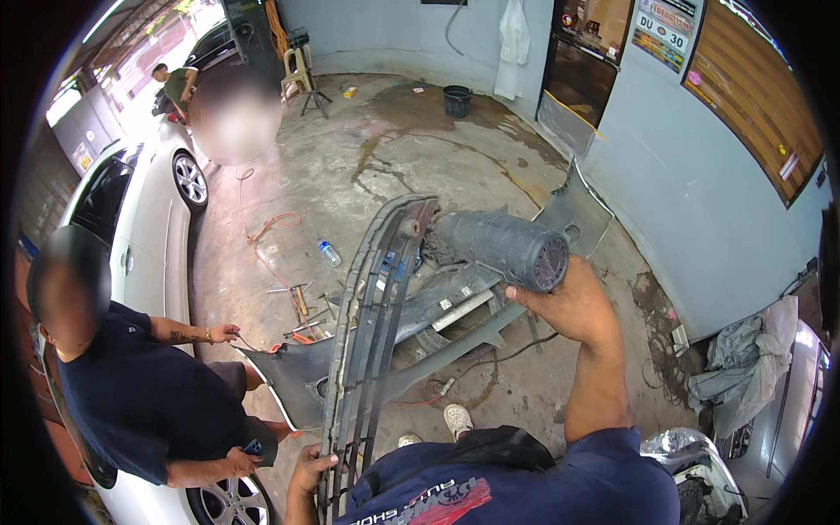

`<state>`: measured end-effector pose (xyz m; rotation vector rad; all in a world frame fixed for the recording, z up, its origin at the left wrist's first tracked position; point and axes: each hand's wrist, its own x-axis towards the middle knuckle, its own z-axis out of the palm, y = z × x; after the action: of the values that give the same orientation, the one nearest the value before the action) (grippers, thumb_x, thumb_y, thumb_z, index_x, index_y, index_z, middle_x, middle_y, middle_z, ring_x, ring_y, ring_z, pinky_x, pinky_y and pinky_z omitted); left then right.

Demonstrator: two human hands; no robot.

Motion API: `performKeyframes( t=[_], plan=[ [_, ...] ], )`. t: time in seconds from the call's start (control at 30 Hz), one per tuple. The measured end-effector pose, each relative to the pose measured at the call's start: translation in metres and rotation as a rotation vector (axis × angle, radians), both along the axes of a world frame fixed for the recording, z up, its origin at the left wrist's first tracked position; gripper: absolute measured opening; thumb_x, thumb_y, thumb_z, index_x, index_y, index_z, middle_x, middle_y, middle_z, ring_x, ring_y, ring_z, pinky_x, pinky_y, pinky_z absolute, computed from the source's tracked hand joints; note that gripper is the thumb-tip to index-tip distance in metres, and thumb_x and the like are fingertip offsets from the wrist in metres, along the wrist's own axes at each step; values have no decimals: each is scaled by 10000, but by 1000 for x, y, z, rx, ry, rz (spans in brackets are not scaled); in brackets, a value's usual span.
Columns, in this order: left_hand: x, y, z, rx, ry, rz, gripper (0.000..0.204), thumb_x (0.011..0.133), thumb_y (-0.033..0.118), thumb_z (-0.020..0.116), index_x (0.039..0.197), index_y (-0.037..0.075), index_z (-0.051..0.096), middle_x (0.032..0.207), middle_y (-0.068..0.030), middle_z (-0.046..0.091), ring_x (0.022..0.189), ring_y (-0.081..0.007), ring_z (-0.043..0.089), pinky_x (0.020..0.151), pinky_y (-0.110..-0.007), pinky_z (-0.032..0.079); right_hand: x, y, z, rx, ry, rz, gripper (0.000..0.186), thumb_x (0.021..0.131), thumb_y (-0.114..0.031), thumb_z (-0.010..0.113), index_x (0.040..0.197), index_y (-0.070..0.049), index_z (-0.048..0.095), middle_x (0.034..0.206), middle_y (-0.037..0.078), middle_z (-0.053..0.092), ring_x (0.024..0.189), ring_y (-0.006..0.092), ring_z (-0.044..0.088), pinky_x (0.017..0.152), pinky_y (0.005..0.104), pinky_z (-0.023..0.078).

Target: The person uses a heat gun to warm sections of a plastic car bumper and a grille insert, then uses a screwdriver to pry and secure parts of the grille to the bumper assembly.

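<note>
My left hand (311, 470) is closed round the near end of a long black slatted car grille (367, 350), which stands tilted up in front of me. In my right hand (573, 302) is a dark grey cylindrical power tool (503, 245) with a round vented end; its exact kind is unclear. The tool's far end is close to the top of the grille, and I cannot tell whether they touch. Beneath both, a grey bumper cover (437, 337) lies on the floor, partly hidden by the grille.
At left stands a person in dark clothes (144, 376), one hand near the bumper, beside a white car (144, 227). Hand tools (302, 302), a water bottle (329, 253) and an orange hose (262, 229) lie on the floor. A black bucket (456, 101) stands farther back.
</note>
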<state>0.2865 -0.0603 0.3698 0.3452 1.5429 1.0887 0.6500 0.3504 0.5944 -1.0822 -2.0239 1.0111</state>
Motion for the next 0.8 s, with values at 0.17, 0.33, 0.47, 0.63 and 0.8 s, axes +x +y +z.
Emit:
performKeyframes(
  t=[0.17,0.33,0.47,0.63,0.8],
  plan=[
    [0,13,6,0,-19,15,446,831,265,809,1089,-92,743,884,-164,786,749,-243,761,712,-358,619,6,1,-7,-163,60,-19,438,857,-213,885,1186,34,733,1033,174,791,923,255,741,866,403,575],
    [-3,20,1,5,2,-31,436,823,267,823,1075,-83,756,888,-166,790,739,-242,758,706,-350,614,-1,7,-12,-160,57,-69,468,874,-255,884,1191,49,724,1037,160,794,931,259,739,865,404,577],
    [-7,12,-6,-7,28,-24,399,823,258,837,1048,-64,774,888,-146,794,786,-230,752,764,-351,598,-15,5,-28,-142,123,-60,486,860,-208,911,1229,20,693,1023,107,755,869,200,711,731,353,582],
    [-2,-9,-40,36,215,-188,438,890,419,864,1042,13,806,930,-54,793,896,-155,675,897,-325,501,-4,-2,-37,-103,142,-253,542,864,-221,883,1297,22,665,1092,92,744,868,200,692,758,360,567],
    [13,11,-24,53,53,-281,422,944,424,829,1076,26,776,825,-3,704,785,-106,646,736,-281,473,30,-3,-66,-245,295,-147,406,921,-198,852,1212,-4,647,952,79,683,677,168,624,613,321,517]
  ],
)
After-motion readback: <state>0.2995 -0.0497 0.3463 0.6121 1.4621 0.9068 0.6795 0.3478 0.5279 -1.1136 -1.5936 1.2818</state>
